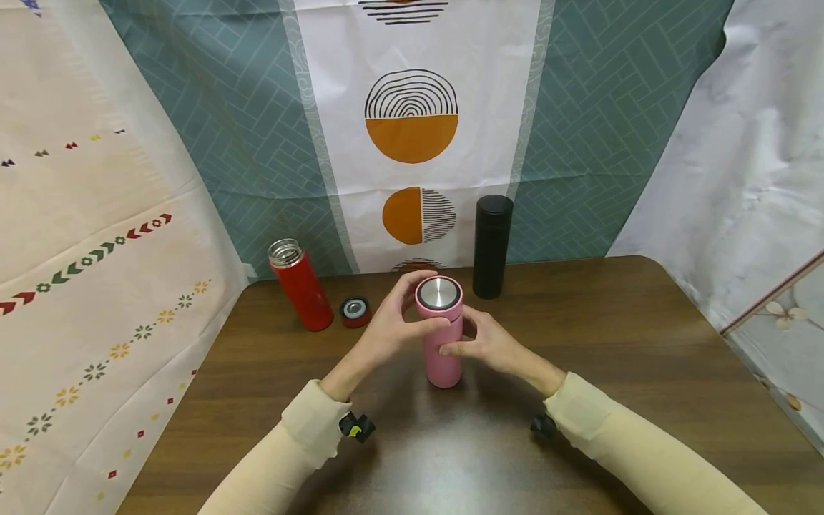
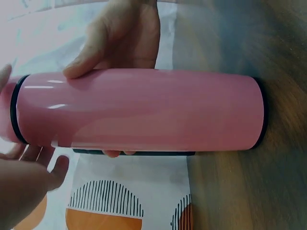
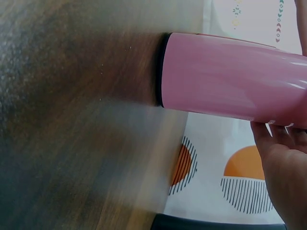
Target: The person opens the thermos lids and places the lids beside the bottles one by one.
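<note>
A pink thermos bottle [image 1: 444, 366] stands upright on the wooden table, its lid [image 1: 440, 292] topped by a silver disc. Around its upper end, by the lid, curls my left hand [image 1: 394, 318], thumb at the front and fingers behind. My right hand [image 1: 492, 345] grips the body lower down from the right. In the left wrist view the right hand's thumb [image 2: 82, 66] lies along the pink wall, while the left hand [image 2: 29, 184] is at the lid seam. The right wrist view has the right hand's fingers [image 3: 280, 136] partly hidden behind the bottle.
To the left stands an open red thermos bottle [image 1: 302, 290], with its red and black lid [image 1: 355, 312] beside it on the table [image 1: 579, 336]. A black bottle [image 1: 492, 250] stands behind the pink one, slightly right. Patterned cloth [image 1: 579, 143] hangs along the table's back edge.
</note>
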The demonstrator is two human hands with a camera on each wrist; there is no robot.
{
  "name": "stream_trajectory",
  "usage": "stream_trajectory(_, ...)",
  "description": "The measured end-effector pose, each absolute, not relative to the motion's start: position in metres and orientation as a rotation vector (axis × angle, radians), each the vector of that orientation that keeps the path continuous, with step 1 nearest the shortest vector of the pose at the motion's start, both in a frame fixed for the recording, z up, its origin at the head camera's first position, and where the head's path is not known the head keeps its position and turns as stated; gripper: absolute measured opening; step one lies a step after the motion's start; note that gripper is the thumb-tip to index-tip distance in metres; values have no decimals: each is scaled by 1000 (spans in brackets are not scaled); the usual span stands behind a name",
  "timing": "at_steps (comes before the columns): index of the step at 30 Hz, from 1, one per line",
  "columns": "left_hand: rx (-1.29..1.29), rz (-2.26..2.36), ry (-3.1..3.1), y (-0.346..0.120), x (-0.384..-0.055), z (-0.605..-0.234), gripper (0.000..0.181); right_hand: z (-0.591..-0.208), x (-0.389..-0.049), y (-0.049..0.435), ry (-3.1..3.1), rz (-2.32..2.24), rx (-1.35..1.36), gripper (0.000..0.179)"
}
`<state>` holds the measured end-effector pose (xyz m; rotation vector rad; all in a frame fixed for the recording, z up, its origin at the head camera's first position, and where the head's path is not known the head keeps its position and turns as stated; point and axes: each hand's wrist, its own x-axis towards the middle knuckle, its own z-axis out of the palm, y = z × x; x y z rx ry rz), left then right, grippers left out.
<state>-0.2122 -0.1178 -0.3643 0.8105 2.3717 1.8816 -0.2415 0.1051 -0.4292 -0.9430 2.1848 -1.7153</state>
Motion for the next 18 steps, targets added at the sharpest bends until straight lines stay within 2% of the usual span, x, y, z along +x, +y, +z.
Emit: stream_trajectory(18, 832, 1859, 2331, -121, -213, -363, 68, -428, -240, 105, 2194, -1725, -961, 63)
